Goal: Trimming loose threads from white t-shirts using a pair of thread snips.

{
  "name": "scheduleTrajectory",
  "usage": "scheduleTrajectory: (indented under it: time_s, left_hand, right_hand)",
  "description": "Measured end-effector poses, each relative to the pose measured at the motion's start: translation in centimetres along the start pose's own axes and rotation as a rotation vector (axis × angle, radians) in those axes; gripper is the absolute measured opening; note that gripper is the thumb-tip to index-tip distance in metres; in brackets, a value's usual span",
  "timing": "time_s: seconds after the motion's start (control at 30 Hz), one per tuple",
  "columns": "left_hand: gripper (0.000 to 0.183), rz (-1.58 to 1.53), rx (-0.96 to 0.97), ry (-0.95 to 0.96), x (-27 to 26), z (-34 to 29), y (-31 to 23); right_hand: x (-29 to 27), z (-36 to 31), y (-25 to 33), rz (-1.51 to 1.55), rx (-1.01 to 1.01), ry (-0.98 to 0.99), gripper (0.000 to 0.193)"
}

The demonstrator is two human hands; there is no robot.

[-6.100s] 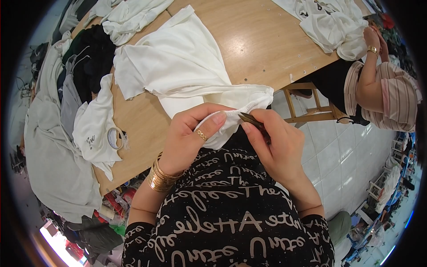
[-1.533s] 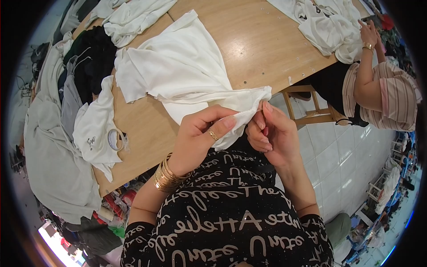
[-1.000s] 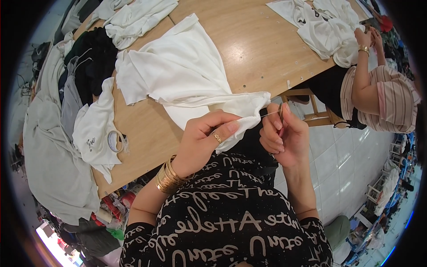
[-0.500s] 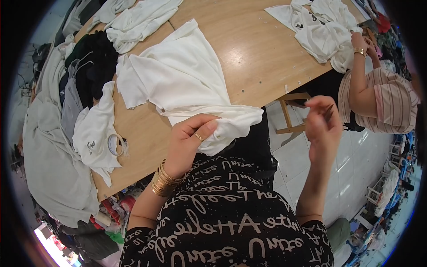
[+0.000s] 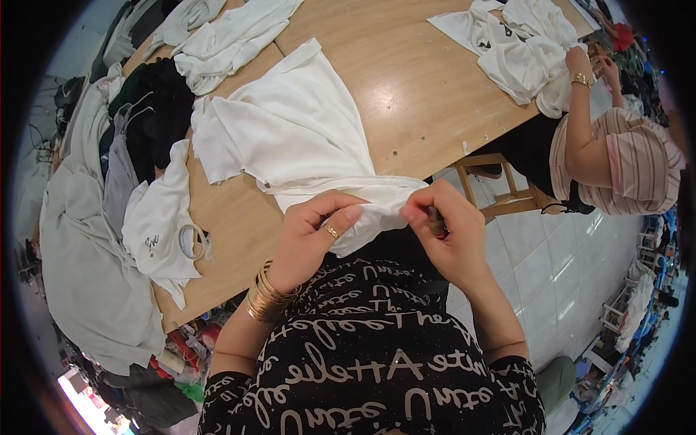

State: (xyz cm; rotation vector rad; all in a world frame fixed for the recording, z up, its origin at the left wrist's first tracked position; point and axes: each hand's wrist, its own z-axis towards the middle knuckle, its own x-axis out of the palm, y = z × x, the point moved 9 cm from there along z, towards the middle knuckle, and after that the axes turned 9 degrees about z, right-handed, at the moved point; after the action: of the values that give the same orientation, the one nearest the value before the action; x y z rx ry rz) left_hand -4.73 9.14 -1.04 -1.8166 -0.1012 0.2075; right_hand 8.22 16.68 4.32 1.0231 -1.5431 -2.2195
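Observation:
A white garment [image 5: 297, 123] is spread over the front of the wooden table, its near end bunched up over the edge. My left hand [image 5: 312, 230], with a ring and gold bangles, pinches that bunched end between thumb and fingers. On its right side, my right hand [image 5: 447, 228] grips the same cloth with thumb and forefinger. A small dark tool with a bit of red [image 5: 436, 222] is tucked in the right palm; its kind is mostly hidden by my fingers.
A small white printed garment [image 5: 156, 225] and a tape roll [image 5: 191, 241] lie to the left. Beyond them hang grey fabric [image 5: 98, 268] and dark clothes [image 5: 152, 101]. At the far right, a co-worker in a striped top [image 5: 616, 159] handles white garments [image 5: 525, 65] beside a wooden stool [image 5: 500, 188].
My right hand has come in from the right, where it was raised away from the cloth, and now grips the garment's edge. The left hand keeps its hold.

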Motion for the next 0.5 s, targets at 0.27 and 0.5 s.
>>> scheduleTrajectory:
  time_s: [0.27, 0.5]
  left_hand:
    - [0.016, 0.066, 0.028, 0.034, 0.3, 0.2, 0.0]
    - [0.015, 0.204, 0.067, 0.061, 0.1, 0.3, -0.5]
  right_hand:
    - [0.9, -0.2, -0.1, -0.003, -0.032, 0.1, 0.016]
    - [1.3, -0.6, -1.8, 0.701, 0.287, 0.306, 0.01]
